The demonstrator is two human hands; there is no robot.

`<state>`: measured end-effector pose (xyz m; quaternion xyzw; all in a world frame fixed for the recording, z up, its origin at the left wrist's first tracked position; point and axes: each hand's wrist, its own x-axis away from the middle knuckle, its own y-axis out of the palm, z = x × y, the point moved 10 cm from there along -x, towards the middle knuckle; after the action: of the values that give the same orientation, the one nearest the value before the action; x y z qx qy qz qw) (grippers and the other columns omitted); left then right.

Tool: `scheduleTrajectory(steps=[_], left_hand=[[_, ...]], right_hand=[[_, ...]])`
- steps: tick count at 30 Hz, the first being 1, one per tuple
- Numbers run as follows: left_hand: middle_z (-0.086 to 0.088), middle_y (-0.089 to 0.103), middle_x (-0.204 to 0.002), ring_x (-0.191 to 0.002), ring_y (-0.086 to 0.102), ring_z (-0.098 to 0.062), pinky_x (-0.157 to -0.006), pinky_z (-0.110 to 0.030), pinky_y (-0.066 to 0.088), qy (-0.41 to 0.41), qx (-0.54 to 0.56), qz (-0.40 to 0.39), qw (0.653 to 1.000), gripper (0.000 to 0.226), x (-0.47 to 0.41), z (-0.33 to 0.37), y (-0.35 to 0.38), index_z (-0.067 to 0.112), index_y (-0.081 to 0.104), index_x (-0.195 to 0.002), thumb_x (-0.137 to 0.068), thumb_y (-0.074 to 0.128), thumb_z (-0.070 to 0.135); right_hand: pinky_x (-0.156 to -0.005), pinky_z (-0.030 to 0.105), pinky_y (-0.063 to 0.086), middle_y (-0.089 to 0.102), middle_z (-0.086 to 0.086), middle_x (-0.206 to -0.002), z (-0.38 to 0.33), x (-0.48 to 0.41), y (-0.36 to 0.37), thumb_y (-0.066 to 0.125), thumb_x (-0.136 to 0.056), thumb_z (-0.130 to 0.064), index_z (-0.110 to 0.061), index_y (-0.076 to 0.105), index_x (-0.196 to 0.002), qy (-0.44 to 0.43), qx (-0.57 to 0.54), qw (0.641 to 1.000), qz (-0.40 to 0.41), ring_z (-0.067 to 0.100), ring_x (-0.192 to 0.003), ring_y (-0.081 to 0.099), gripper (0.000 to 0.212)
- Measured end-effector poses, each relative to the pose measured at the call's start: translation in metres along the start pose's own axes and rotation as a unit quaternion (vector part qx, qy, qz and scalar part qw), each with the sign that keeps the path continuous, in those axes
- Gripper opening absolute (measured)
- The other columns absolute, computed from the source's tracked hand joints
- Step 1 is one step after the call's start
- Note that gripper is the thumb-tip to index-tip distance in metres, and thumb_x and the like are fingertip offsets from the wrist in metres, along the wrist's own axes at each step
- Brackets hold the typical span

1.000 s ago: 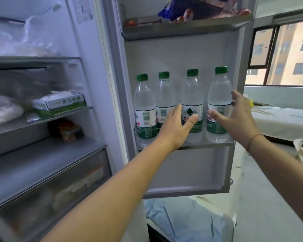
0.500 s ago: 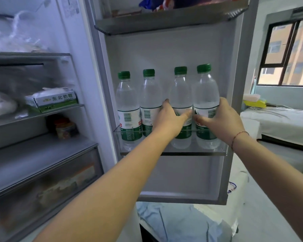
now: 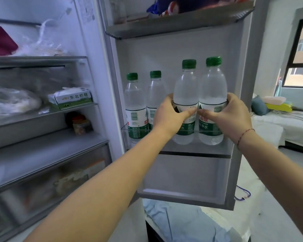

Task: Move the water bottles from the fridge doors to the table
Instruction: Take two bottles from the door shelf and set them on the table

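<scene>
Fingers (image 3: 187,111) of the left hand (image 3: 168,117) and right hand (image 3: 233,117) each clasp a full bottle's labelled waist, above the door shelf (image 3: 191,149). Left bottle (image 3: 185,88) and right bottle (image 3: 212,86) look heavy, cold, probably slick.

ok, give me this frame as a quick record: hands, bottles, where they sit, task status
left hand: wrapped around third bottle
right hand: wrapped around fourth bottle
held bottles: upright, side by side, raised above the other two
left bottles: two, standing in the door shelf
caps: green, all on
table: none of the bottles on it yet
</scene>
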<state>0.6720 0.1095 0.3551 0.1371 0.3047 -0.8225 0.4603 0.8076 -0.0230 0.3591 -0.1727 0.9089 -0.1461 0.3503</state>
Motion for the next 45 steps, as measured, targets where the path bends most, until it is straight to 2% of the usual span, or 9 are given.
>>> scheduleTrajectory(steps=[7, 9, 12, 15, 19, 27, 31, 37, 45], left_hand=[[0.005, 0.062, -0.114, -0.103, 0.058, -0.009, -0.083, -0.015, 0.048, 0.092, 0.027, 0.104, 0.99, 0.066, 0.014, 0.065, -0.055, 0.014, 0.05, -0.125, -0.071, 0.083, 0.03], [0.006, 0.063, -0.11, -0.097, 0.059, -0.004, -0.078, -0.008, 0.048, 0.108, 0.022, 0.126, 0.986, 0.063, 0.023, 0.08, -0.074, 0.014, 0.053, -0.122, -0.07, 0.084, 0.03], [0.008, 0.065, -0.105, -0.097, 0.062, -0.006, -0.079, -0.015, 0.051, 0.107, 0.02, 0.139, 0.984, 0.055, 0.039, 0.087, -0.101, 0.018, 0.056, -0.116, -0.07, 0.084, 0.03], [0.009, 0.066, -0.103, -0.096, 0.062, -0.003, -0.078, -0.018, 0.052, 0.069, 0.019, 0.134, 0.988, 0.052, 0.063, 0.073, -0.126, 0.022, 0.055, -0.111, -0.069, 0.084, 0.033], [0.003, 0.07, -0.106, -0.096, 0.067, -0.009, -0.084, -0.031, 0.057, 0.01, 0.021, 0.162, 0.986, 0.064, 0.11, 0.04, -0.168, 0.014, 0.058, -0.117, -0.063, 0.088, 0.033], [0.006, 0.068, -0.106, -0.099, 0.066, -0.012, -0.085, -0.03, 0.054, -0.115, -0.001, 0.204, 0.972, 0.058, 0.247, -0.011, -0.252, 0.022, 0.054, -0.115, -0.067, 0.087, 0.02], [0.009, 0.067, -0.103, -0.1, 0.065, -0.014, -0.088, -0.037, 0.054, -0.177, -0.022, 0.235, 0.955, 0.053, 0.325, -0.029, -0.292, 0.031, 0.052, -0.104, -0.066, 0.087, 0.021], [0.004, 0.067, -0.112, -0.104, 0.064, -0.016, -0.092, -0.04, 0.053, -0.253, -0.023, 0.281, 0.925, 0.065, 0.44, -0.037, -0.334, 0.02, 0.052, -0.121, -0.066, 0.086, 0.024], [0.006, 0.066, -0.112, -0.104, 0.063, -0.015, -0.092, -0.041, 0.054, -0.304, -0.065, 0.37, 0.875, 0.065, 0.562, -0.014, -0.37, 0.024, 0.053, -0.117, -0.063, 0.088, 0.026]], right_hand=[[-0.078, 0.029, 0.049, 0.064, -0.005, -0.1, -0.053, -0.001, -0.019, 0.084, -0.06, -0.042, -0.015, 0.057, -0.115, -0.056, -0.079, 0.995, -0.007, 0.014, -0.091, 0.061, 0.067], [-0.082, 0.034, 0.053, 0.067, -0.003, -0.103, -0.07, 0.002, -0.022, 0.085, -0.058, -0.042, -0.016, 0.058, -0.112, -0.067, -0.108, 0.992, -0.014, 0.015, -0.093, 0.064, 0.066], [-0.086, 0.042, 0.055, 0.069, -0.001, -0.102, -0.097, 0.012, -0.02, 0.085, -0.057, -0.041, -0.018, 0.059, -0.109, -0.081, -0.147, 0.985, -0.037, 0.016, -0.094, 0.066, 0.063], [-0.083, 0.04, 0.056, 0.069, -0.004, -0.097, -0.122, 0.034, -0.005, 0.086, -0.057, -0.038, -0.019, 0.058, -0.107, -0.089, -0.179, 0.977, -0.077, 0.014, -0.09, 0.067, 0.06], [-0.078, 0.034, 0.057, 0.069, -0.005, -0.092, -0.15, 0.081, 0.025, 0.085, -0.059, -0.032, -0.02, 0.058, -0.105, -0.093, -0.225, 0.957, -0.16, 0.009, -0.085, 0.068, 0.055], [-0.074, 0.028, 0.055, 0.069, -0.006, -0.095, -0.198, 0.214, 0.086, 0.084, -0.054, -0.031, -0.016, 0.058, -0.112, -0.078, -0.263, 0.908, -0.317, 0.006, -0.087, 0.066, 0.065], [-0.076, 0.029, 0.053, 0.066, -0.011, -0.092, -0.214, 0.286, 0.104, 0.084, -0.059, -0.023, -0.018, 0.056, -0.111, -0.062, -0.271, 0.884, -0.375, 0.002, -0.086, 0.062, 0.06], [-0.081, 0.033, 0.05, 0.064, -0.006, -0.099, -0.234, 0.383, 0.109, 0.083, -0.063, -0.019, -0.022, 0.053, -0.108, -0.056, -0.281, 0.851, -0.44, 0.015, -0.093, 0.061, 0.054], [-0.082, 0.035, 0.052, 0.067, -0.006, -0.101, -0.258, 0.481, 0.112, 0.085, -0.061, -0.015, -0.02, 0.056, -0.113, -0.053, -0.314, 0.79, -0.524, 0.009, -0.092, 0.062, 0.06]])
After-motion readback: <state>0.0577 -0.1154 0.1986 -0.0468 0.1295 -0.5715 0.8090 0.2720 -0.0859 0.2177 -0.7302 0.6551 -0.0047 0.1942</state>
